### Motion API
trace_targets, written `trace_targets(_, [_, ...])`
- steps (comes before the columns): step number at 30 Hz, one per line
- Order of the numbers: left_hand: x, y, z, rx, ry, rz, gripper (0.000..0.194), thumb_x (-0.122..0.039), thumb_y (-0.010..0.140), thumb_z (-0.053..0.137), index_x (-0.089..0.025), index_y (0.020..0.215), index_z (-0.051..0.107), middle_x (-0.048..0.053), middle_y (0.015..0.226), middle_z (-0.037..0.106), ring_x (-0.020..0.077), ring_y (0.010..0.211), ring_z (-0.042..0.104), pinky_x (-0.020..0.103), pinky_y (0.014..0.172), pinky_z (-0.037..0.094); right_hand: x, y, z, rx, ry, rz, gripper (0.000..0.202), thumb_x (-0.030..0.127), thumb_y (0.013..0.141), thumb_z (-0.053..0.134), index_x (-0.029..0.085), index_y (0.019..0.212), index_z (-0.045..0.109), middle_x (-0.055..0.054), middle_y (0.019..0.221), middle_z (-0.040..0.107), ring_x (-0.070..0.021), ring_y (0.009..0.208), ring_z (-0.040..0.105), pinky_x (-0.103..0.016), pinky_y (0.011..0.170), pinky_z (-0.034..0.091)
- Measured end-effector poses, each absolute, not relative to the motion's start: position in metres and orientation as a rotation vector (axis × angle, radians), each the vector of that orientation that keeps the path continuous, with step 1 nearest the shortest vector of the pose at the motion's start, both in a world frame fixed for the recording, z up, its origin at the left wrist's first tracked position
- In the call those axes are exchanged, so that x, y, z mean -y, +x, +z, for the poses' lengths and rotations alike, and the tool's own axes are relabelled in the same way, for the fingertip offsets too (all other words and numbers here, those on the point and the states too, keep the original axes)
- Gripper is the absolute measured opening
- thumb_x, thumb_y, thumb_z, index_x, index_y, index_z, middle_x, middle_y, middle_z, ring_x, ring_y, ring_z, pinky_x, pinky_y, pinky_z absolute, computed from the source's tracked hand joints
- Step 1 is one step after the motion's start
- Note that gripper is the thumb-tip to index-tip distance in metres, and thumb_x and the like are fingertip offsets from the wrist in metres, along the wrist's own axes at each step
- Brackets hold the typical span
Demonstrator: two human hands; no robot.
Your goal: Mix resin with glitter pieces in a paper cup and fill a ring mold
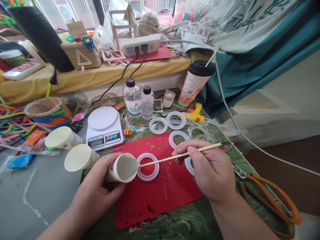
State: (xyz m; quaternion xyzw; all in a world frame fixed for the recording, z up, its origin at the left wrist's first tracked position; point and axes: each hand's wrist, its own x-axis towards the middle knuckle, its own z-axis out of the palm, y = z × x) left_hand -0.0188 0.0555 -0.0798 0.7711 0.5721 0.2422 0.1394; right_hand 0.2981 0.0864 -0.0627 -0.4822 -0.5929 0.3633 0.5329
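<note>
A paper cup point(126, 167) is gripped in my left hand point(97, 186), tilted to the right with its mouth facing me; clear liquid seems to be inside. Between the fingers of my right hand point(210, 170) is a thin wooden stick point(170, 159), whose far tip reaches the cup's rim. Just right of the cup, a white ring-shaped mould point(147, 166) lies on a red sheet point(165, 196), under the stick's tip. More ring moulds point(176, 120) lie behind; one point(189, 165) is partly hidden by my right hand.
Two paper cups point(81, 157) and a digital scale point(103, 126) stand at left. Behind are two clear bottles point(132, 100), a drink cup with a black lid point(196, 83) and a yellow glue gun point(196, 113). Orange-handled scissors point(275, 193) lie at right. A white cable point(230, 110) crosses the right side.
</note>
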Motion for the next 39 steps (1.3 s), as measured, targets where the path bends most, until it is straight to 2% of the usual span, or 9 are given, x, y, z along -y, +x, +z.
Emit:
trace_targets(5, [-0.056, -0.018, -0.079, -1.643, 2.224, 0.712, 0.054, -0.031, 0.090, 0.074, -0.031, 0.142, 0.060, 0.006, 0.132, 0.080, 0.0303, 0.116, 0.081, 0.043, 0.097, 0.069, -0.088, 0.304, -0.054, 1.459, -1.258, 0.867, 0.032, 0.021, 0.106, 0.059, 0.026, 0.087, 0.084, 0.002, 0.079, 0.081, -0.0147, 0.068, 0.074, -0.025, 0.064, 0.056])
trace_targets(20, [-0.055, -0.017, -0.080, -1.660, 2.229, 0.712, 0.053, -0.032, 0.091, 0.073, -0.030, 0.142, 0.060, 0.008, 0.133, 0.079, 0.0317, 0.117, 0.081, 0.046, 0.098, 0.069, -0.086, 0.306, -0.056, 1.459, -1.276, 0.883, 0.032, 0.024, 0.107, 0.058, 0.027, 0.088, 0.084, 0.002, 0.079, 0.080, -0.0148, 0.069, 0.073, -0.026, 0.067, 0.056])
trace_targets(39, [-0.056, -0.017, -0.080, -1.655, 2.222, 0.723, 0.054, -0.031, 0.089, 0.074, -0.030, 0.141, 0.061, 0.008, 0.133, 0.079, 0.0320, 0.118, 0.080, 0.045, 0.098, 0.069, -0.072, 0.314, -0.039, 1.669, -1.218, 0.854, 0.029, 0.025, 0.111, 0.057, 0.028, 0.098, 0.083, 0.002, 0.094, 0.085, -0.0148, 0.083, 0.079, -0.024, 0.077, 0.058])
